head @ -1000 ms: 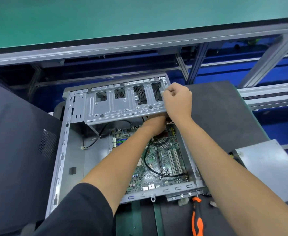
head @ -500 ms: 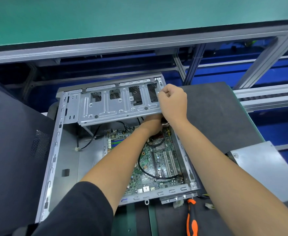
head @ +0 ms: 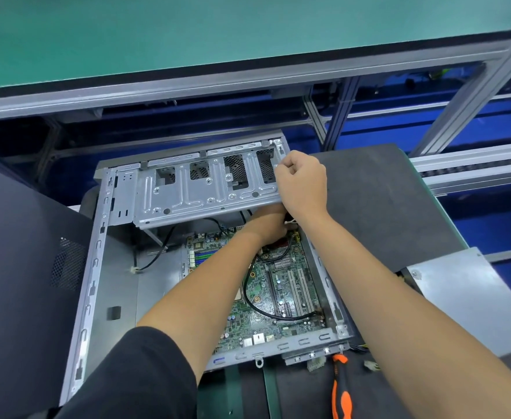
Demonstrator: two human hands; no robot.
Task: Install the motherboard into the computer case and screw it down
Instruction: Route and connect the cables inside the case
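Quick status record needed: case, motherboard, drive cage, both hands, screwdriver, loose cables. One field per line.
case: open computer case, lying flat on the bench
motherboard: motherboard inside the case, at its right half
drive cage: metal drive cage tilted up over the far end
right hand: right hand grips the cage's right edge
left hand: left hand reaches under the cage; fingers hidden
screwdriver: orange-and-black screwdriver lies outside the case, near edge, untouched
cables: black cable loops across the board
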